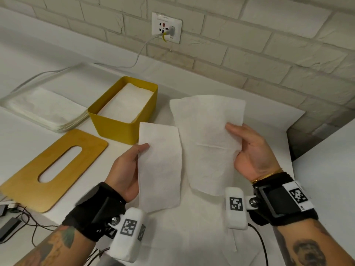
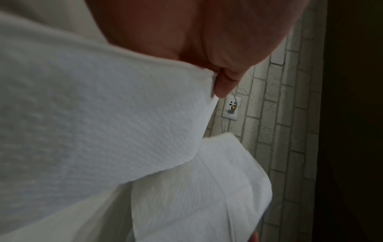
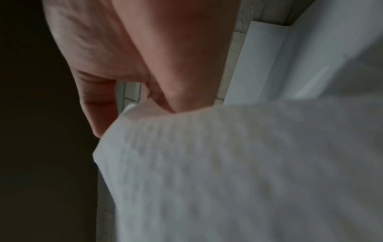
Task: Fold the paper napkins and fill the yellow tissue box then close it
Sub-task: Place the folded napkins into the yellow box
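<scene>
My left hand (image 1: pixel 132 160) pinches a folded white napkin (image 1: pixel 160 166) by its left edge, thumb on top, held above the white table. My right hand (image 1: pixel 247 148) pinches a second, wider napkin (image 1: pixel 208 139) by its right edge. The two napkins hang side by side, edges close. In the left wrist view the left thumb (image 2: pixel 225 85) sits on the folded napkin (image 2: pixel 93 122), with the other napkin (image 2: pixel 196 188) beyond. In the right wrist view fingers (image 3: pixel 99 106) grip the blurred napkin (image 3: pixel 238 172). The yellow tissue box (image 1: pixel 117 131) stands open behind, with folded napkins (image 1: pixel 126 102) inside.
The wooden lid (image 1: pixel 55 164) with an oval slot lies flat to the left of the box. A stack of unfolded napkins (image 1: pixel 48 110) sits at the far left. A brick wall with a socket (image 1: pixel 166 27) and cable runs behind. More white paper (image 1: pixel 201 227) lies under my hands.
</scene>
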`<state>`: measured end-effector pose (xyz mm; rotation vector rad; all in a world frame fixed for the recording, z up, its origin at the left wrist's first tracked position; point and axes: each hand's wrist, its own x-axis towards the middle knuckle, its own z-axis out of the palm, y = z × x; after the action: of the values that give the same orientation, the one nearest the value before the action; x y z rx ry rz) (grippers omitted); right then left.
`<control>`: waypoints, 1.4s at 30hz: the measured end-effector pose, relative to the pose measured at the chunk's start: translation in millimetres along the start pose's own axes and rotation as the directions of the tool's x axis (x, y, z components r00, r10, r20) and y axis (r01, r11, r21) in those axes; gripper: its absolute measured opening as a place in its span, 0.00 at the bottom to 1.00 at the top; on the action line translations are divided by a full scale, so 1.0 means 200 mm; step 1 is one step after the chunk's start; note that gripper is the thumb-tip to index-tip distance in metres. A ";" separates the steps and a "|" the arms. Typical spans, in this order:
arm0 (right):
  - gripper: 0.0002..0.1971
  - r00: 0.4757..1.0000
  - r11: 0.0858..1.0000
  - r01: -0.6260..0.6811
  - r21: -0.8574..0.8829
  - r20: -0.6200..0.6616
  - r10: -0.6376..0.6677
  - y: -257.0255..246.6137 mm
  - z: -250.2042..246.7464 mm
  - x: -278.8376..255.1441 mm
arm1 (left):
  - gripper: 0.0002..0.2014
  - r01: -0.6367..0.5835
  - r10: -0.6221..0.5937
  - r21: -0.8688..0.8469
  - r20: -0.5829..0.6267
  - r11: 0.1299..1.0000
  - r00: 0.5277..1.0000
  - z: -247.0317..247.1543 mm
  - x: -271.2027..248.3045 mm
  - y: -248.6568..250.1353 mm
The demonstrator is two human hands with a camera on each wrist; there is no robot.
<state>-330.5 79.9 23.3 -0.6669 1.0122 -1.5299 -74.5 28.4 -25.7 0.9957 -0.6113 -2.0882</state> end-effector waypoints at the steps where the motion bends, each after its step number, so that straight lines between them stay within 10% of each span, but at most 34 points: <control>1: 0.27 1.000 1.000 -0.006 -0.009 -0.029 0.006 0.01 0.00 0.00 | 0.18 0.002 -0.002 0.007 0.000 1.000 1.000 0.01 0.00 -0.01; 18: 0.22 0.984 1.000 -0.001 -0.025 0.177 0.005 -0.03 0.04 -0.04 | 0.19 -0.122 0.119 0.094 0.036 0.988 0.992 0.13 0.03 0.06; 30: 0.17 0.974 0.864 0.016 -0.503 -0.188 -0.128 0.18 0.14 0.02 | 0.24 0.097 -0.087 -0.048 0.174 0.994 0.981 0.15 -0.01 -0.09; 35: 0.31 0.951 0.922 -0.290 -0.256 -0.182 0.249 0.22 0.09 0.00 | 0.23 0.099 -0.096 -0.010 0.159 0.995 0.983 0.13 -0.01 -0.09; 42: 0.30 0.927 0.962 -0.274 0.004 -0.265 0.265 0.21 0.08 0.01 | 0.24 0.056 -0.053 -0.016 0.154 0.998 0.987 0.12 0.00 -0.08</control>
<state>-297.0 75.0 -6.5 -0.3322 1.2761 -1.3823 -100.2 41.3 -23.2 0.8540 -0.6452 -2.2303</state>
